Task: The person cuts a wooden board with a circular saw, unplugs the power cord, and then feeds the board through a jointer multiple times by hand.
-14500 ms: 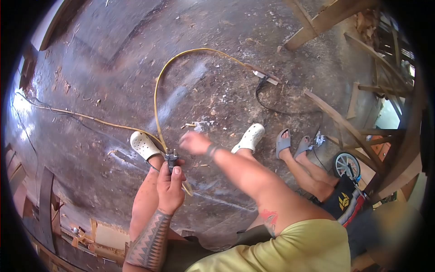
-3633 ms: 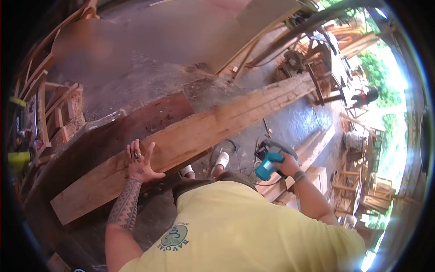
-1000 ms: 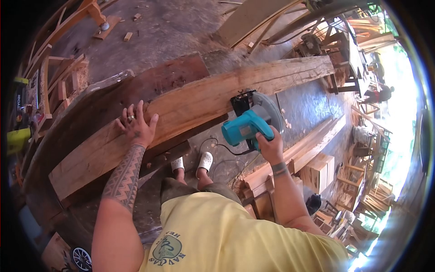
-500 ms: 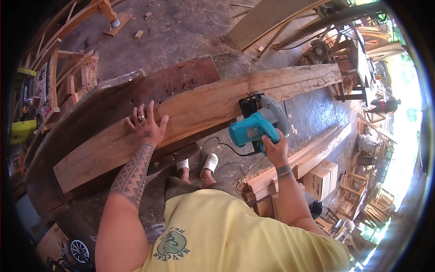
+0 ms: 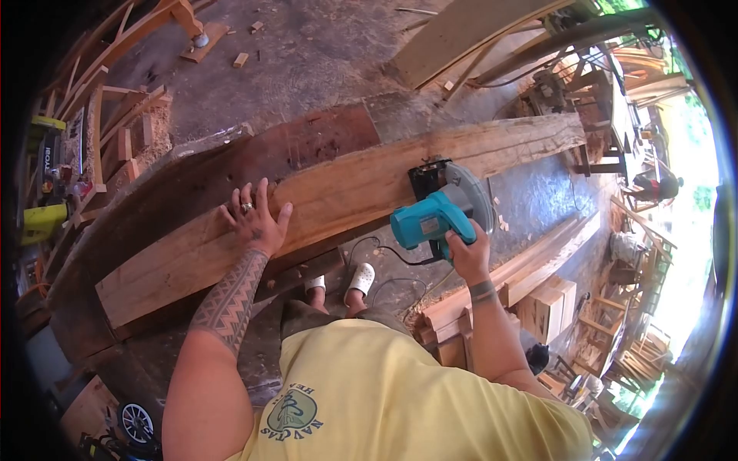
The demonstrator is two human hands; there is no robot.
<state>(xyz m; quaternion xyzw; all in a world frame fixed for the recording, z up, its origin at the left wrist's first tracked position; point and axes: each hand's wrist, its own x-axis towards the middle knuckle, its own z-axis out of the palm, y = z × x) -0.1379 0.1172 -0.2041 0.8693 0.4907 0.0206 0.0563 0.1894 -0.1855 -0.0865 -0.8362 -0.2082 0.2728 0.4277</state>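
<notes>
On the near edge of a long pale timber beam (image 5: 338,200), which runs slantwise from lower left to upper right, the right hand (image 5: 465,250) is closed tight round the handle of a teal circular saw (image 5: 434,215). The saw sits against the beam's near side about midway along its length, its grey blade guard (image 5: 470,192) turned toward the wood and its black base plate (image 5: 427,173) touching the top face. A black power cord (image 5: 384,253) loops down from the saw's body toward the floor.

The left hand (image 5: 254,219) lies flat and spread on the beam's top face, well to the left of the saw, fingers splayed and gripping nothing; a ring shows on one finger.

The beam rests on a wider dark reddish slab (image 5: 231,165) that reaches out behind it. Below, between the beam and the person's yellow shirt (image 5: 400,399), two white clogs (image 5: 350,280) stand on the floor beside the cord. To the right of the right forearm lie stacked planks (image 5: 530,261) and a small wooden box (image 5: 557,303). Far left, yellow-green power tools (image 5: 42,219) sit among wooden frames. At the upper right another person (image 5: 657,184) is seen well away, in bright daylight.
</notes>
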